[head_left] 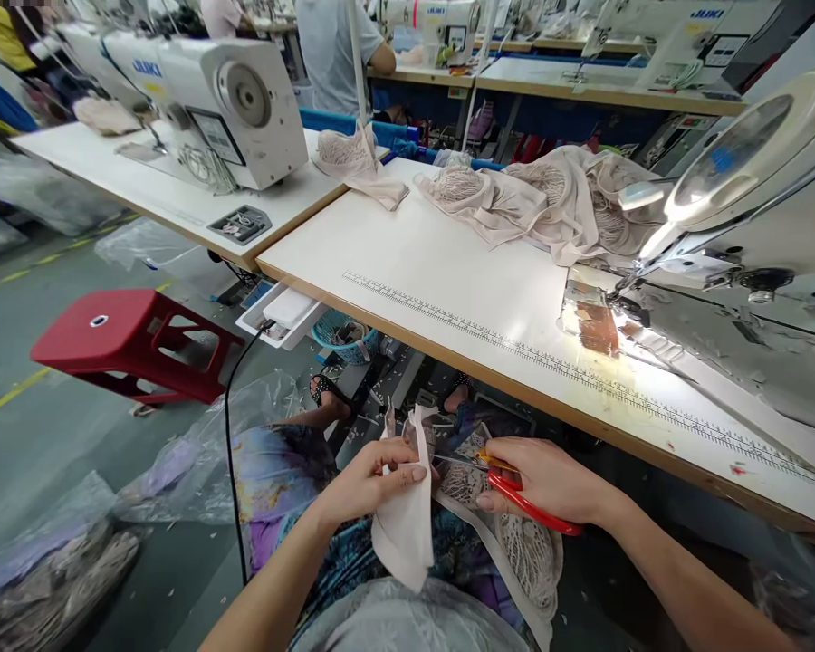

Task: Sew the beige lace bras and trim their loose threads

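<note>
Over my lap, my left hand (381, 475) pinches a pale beige fabric piece (407, 534) between thumb and fingers. My right hand (547, 480) is closed around scissors (516, 498) with red and orange handles. Their blades point left and reach the edge of the fabric by my left fingers; whether they are parted I cannot tell. A beige lace part (526, 552) with a plain band hangs below my right hand and across my lap. Where it joins the held piece is partly hidden.
Ahead is a white sewing table (407, 244) with a printed ruler along its front edge. Beige lace garments (550, 195) lie on its far side. A lit sewing machine (740, 217) stands at right. A red stool (129, 340) and a white drawer (282, 312) are at left.
</note>
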Motion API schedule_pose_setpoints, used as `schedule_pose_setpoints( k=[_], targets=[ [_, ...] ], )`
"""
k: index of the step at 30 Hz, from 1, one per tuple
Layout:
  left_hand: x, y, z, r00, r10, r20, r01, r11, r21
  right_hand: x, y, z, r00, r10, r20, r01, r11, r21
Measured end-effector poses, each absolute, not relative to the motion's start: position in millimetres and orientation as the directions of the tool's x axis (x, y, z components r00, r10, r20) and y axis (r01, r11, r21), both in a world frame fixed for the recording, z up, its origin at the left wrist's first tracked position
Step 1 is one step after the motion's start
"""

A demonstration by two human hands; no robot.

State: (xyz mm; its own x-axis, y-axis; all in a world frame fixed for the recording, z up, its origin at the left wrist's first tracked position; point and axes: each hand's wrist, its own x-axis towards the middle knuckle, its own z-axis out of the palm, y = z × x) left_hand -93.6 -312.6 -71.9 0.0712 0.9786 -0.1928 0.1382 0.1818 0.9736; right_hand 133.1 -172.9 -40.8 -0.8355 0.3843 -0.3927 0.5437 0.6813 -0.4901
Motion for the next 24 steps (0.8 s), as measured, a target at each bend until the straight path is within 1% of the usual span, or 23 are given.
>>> schedule_pose_setpoints(
  k=[3,6,11,16,18,19,21,22,24],
  targets=[
    [-93.6,-312.4,-74.0,0.135,0.953,-0.270,0.065,0.263,0.963,130.9,-170.8,-38.4,-0.853,0.365,-0.373,0.516,0.694,-0.502],
    [-93.3,-311.5,-74.2,0.217,0.917,-0.335,0.031,0.337,0.941,125.7,-169.6,-37.9,-0.874,0.342,-0.345,0.481,0.705,-0.521],
    [-94.1,-310.9,-73.8,0.308,0.886,-0.347,0.061,0.346,0.936,117.8,-168.4,-40.0,-0.885,0.322,-0.338,0.459,0.731,-0.505],
    [-94.9,-313.3,-77.6,0.321,0.881,-0.347,0.049,0.350,0.935,122.3,-166.9,-48.2,-0.873,0.357,-0.333,0.487,0.680,-0.548],
    [-94.8,-314.0,-77.7,0.297,0.897,-0.327,0.057,0.326,0.944,128.2,-167.8,-56.1,-0.851,0.410,-0.328,0.523,0.609,-0.596],
    [-94.4,-314.0,-77.3,0.271,0.911,-0.312,0.073,0.303,0.950,131.3,-169.5,-61.0,-0.831,0.454,-0.322,0.545,0.545,-0.638],
    [-92.7,-313.6,-75.6,0.188,0.946,-0.265,0.132,0.243,0.961,136.1,-176.9,-71.8,-0.775,0.552,-0.307,0.553,0.357,-0.753],
    [-91.4,-313.1,-74.5,0.140,0.962,-0.236,0.168,0.212,0.963,137.6,-182.8,-77.2,-0.744,0.599,-0.295,0.524,0.250,-0.814],
    [-88.1,-312.0,-72.2,0.055,0.981,-0.188,0.225,0.171,0.959,138.2,-198.3,-86.7,-0.696,0.666,-0.270,0.409,0.058,-0.911]
  ],
)
